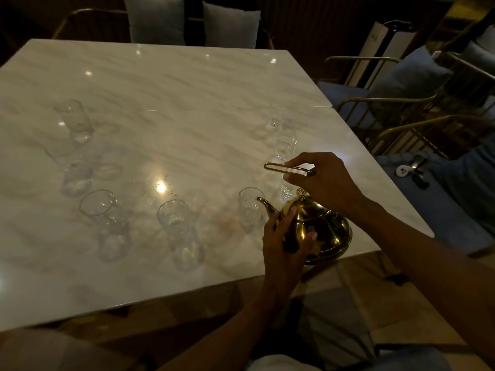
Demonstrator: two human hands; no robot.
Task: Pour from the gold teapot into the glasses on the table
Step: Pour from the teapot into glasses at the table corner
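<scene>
Gold teapot (pixel 316 226): stands at the near right edge of the marble table (pixel 166 84), spout pointing left.
Right hand (pixel 325 180): above the lid, fingers curled, pinching the raised wire handle (pixel 288 168).
Left hand (pixel 285 236): fingers and thumb wrapped against the pot's left side.
Glasses (pixel 175 223): clear, upright, ranged left and behind.
Writing: none legible.

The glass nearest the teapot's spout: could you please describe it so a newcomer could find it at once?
Start at the marble table and go to its near right corner, where the gold teapot stands held by both hands. Just beyond the tip of its curved spout stands a clear glass. Unlike the other glasses, it stands right at the spout.
</scene>
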